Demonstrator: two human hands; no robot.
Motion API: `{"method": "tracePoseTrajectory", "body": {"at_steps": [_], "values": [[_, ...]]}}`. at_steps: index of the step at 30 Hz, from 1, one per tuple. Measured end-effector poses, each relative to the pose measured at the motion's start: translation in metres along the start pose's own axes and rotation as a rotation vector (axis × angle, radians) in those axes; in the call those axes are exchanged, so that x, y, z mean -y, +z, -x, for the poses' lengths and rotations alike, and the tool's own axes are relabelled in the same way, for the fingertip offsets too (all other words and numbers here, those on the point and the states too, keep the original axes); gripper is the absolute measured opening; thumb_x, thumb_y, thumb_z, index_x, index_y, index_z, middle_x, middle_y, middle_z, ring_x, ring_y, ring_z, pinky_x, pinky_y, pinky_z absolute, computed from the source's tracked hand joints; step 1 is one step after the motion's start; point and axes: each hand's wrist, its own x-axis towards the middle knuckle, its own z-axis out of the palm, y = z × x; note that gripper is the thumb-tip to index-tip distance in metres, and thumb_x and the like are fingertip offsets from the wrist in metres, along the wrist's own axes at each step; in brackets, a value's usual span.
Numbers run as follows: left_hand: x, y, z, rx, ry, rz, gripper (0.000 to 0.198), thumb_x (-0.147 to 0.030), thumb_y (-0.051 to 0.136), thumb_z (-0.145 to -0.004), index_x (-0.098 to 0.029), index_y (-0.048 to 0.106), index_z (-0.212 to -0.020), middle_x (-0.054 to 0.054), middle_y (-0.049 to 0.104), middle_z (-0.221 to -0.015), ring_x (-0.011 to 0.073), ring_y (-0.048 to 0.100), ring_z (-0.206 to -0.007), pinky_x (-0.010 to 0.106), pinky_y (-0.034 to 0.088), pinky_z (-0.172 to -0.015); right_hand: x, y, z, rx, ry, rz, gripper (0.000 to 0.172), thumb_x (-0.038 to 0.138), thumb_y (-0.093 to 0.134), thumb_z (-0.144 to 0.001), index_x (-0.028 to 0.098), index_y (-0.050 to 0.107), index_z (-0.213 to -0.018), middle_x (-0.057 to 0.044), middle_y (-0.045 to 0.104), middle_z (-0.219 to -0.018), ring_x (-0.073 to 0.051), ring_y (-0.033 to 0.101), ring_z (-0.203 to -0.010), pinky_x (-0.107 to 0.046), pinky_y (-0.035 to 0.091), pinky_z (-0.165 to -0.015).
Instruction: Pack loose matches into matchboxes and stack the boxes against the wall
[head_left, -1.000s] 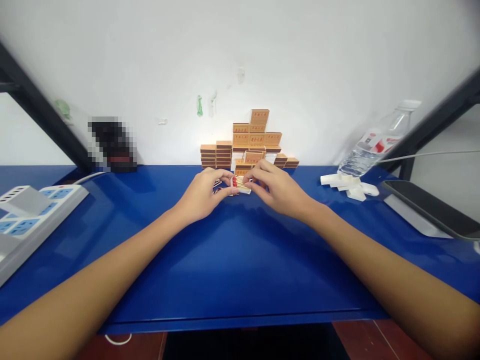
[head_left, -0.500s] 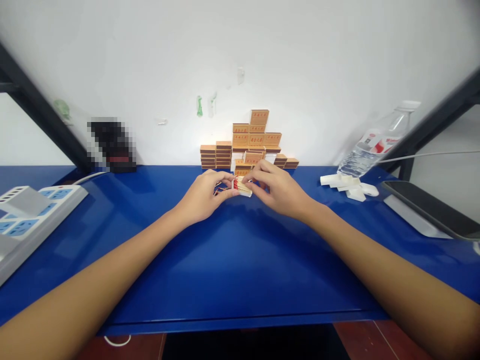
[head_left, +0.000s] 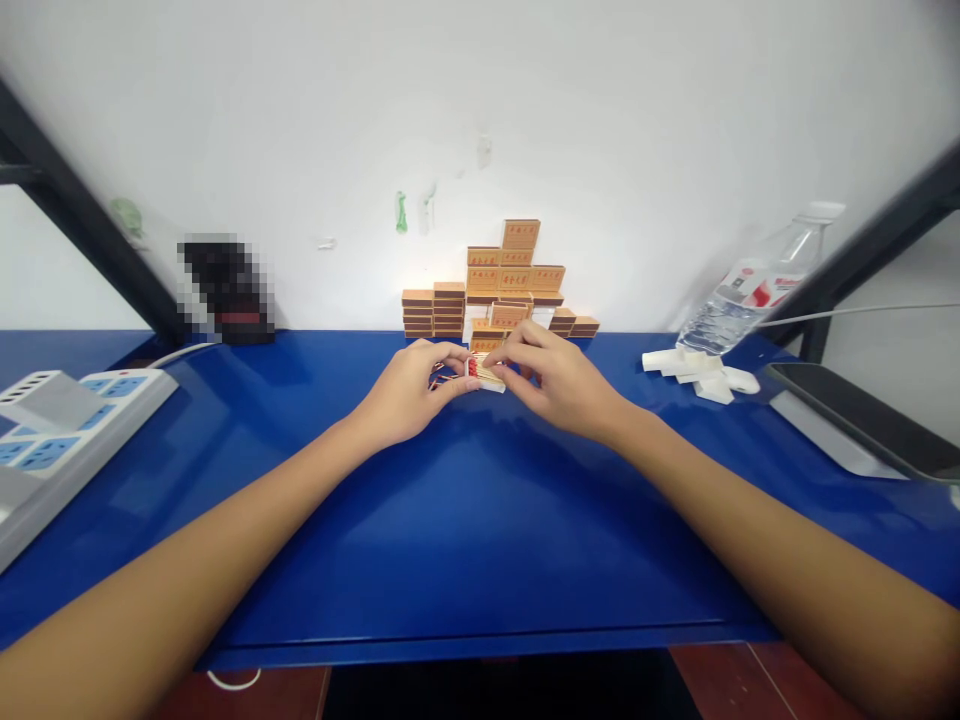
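A small white matchbox tray [head_left: 492, 386] lies between my hands, filled with red-headed matches [head_left: 484, 370]. My left hand [head_left: 409, 395] grips the tray's left end between thumb and fingers. Fingers pinched, my right hand [head_left: 551, 378] is at the matches on the tray's right side; its fingertips touch them. Several loose matches [head_left: 444, 378] show beneath my left hand's fingers. Right behind the hands, a pile of orange-brown matchboxes [head_left: 516, 278] leans against the wall, partly hidden by my right hand.
Shorter matchbox stacks [head_left: 448, 310] flank the pile. To the left is a white power strip [head_left: 112, 425], with a blurred dark object [head_left: 229, 290] behind it. On the right are a tilted water bottle [head_left: 750, 290], white empty trays [head_left: 694, 368] and a black phone [head_left: 862, 415].
My hands stay almost in place around the tray, with only slight finger movement at the matches. The whole view has shifted very slightly.
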Motion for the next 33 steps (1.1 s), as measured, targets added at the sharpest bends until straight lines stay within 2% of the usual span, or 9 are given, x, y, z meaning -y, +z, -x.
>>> {"method": "tracePoseTrajectory", "body": {"at_steps": [4, 8, 10, 12, 15, 17, 23, 29, 33], "values": [[0.001, 0.001, 0.0, -0.025, -0.013, 0.015, 0.017, -0.036, 0.076, -0.094, -0.023, 0.075, -0.105, 0.003, 0.079, -0.104, 0.0208, 0.069, -0.096, 0.034, 0.052, -0.084, -0.002, -0.002, -0.001, -0.055, 0.034, 0.03, 0.017, 0.021, 0.055, -0.102, 0.021, 0.072, -0.107, -0.007, 0.061, -0.098, -0.019, 0.06, -0.08, -0.032, 0.047, -0.072], [0.0, 0.001, 0.0, -0.042, -0.063, 0.057, 0.017, -0.036, 0.074, -0.094, -0.022, 0.075, -0.104, 0.004, 0.079, -0.103, 0.0205, 0.07, -0.092, 0.034, 0.052, -0.083, -0.029, -0.01, 0.0, -0.182, 0.185, 0.139, 0.013, 0.019, 0.06, -0.096, 0.02, 0.073, -0.097, -0.005, 0.063, -0.087, -0.019, 0.057, -0.072, -0.034, 0.046, -0.072], [-0.001, 0.0, 0.0, -0.049, -0.088, 0.058, 0.019, -0.037, 0.074, -0.094, -0.022, 0.074, -0.106, 0.004, 0.08, -0.103, 0.0214, 0.07, -0.093, 0.034, 0.053, -0.083, -0.053, -0.016, 0.002, -0.253, 0.354, 0.175, 0.01, 0.017, 0.065, -0.089, 0.019, 0.074, -0.094, -0.006, 0.066, -0.084, -0.02, 0.058, -0.072, -0.035, 0.046, -0.072], [-0.002, 0.0, 0.0, -0.057, -0.092, 0.048, 0.02, -0.038, 0.073, -0.094, -0.022, 0.074, -0.107, 0.004, 0.079, -0.103, 0.022, 0.07, -0.095, 0.035, 0.052, -0.083, -0.077, -0.022, 0.004, -0.321, 0.622, 0.15, 0.007, 0.016, 0.067, -0.085, 0.018, 0.074, -0.086, -0.005, 0.066, -0.078, -0.019, 0.058, -0.069, -0.034, 0.046, -0.072], [-0.002, 0.0, 0.0, -0.068, -0.081, 0.037, 0.018, -0.038, 0.073, -0.095, -0.023, 0.074, -0.106, 0.003, 0.079, -0.102, 0.0216, 0.069, -0.095, 0.035, 0.051, -0.083, -0.104, -0.029, 0.003, -0.447, 1.008, -0.128, 0.008, 0.022, 0.069, -0.087, 0.016, 0.072, -0.083, -0.003, 0.064, -0.07, -0.016, 0.055, -0.062, -0.03, 0.045, -0.061], [-0.002, 0.0, 0.001, -0.073, -0.079, 0.046, 0.018, -0.038, 0.074, -0.095, -0.024, 0.074, -0.107, 0.002, 0.079, -0.102, 0.0214, 0.069, -0.095, 0.035, 0.051, -0.082, -0.113, -0.029, 0.001, -0.469, 1.113, -0.243, 0.012, 0.026, 0.069, -0.09, 0.016, 0.07, -0.082, -0.003, 0.064, -0.067, -0.014, 0.052, -0.055, -0.029, 0.042, -0.052], [-0.003, -0.001, 0.002, -0.087, -0.109, 0.076, 0.022, -0.037, 0.077, -0.092, -0.024, 0.074, -0.109, 0.002, 0.079, -0.101, 0.0206, 0.069, -0.095, 0.034, 0.051, -0.082, -0.121, -0.018, 0.0, -0.456, 1.172, -0.243, 0.024, 0.027, 0.078, -0.084, 0.016, 0.067, -0.066, -0.001, 0.056, -0.052, -0.012, 0.045, -0.047, -0.025, 0.035, -0.044], [0.001, -0.001, 0.0, -0.113, -0.15, 0.124, 0.027, -0.041, 0.077, -0.091, -0.023, 0.074, -0.111, 0.003, 0.079, -0.101, 0.0211, 0.07, -0.097, 0.037, 0.052, -0.087, -0.119, -0.032, 0.002, -0.54, 1.158, -0.259, 0.023, 0.022, 0.072, -0.088, 0.018, 0.064, -0.067, -0.001, 0.058, -0.058, -0.012, 0.05, -0.051, -0.023, 0.039, -0.046], [0.004, -0.001, 0.0, -0.13, -0.164, 0.117, 0.03, -0.041, 0.077, -0.091, -0.023, 0.074, -0.114, 0.005, 0.078, -0.104, 0.0213, 0.07, -0.1, 0.038, 0.053, -0.091, -0.114, -0.033, 0.001, -0.516, 1.179, -0.298, 0.027, 0.027, 0.072, -0.09, 0.019, 0.063, -0.067, -0.003, 0.06, -0.057, -0.012, 0.049, -0.048, -0.024, 0.038, -0.042]]}}
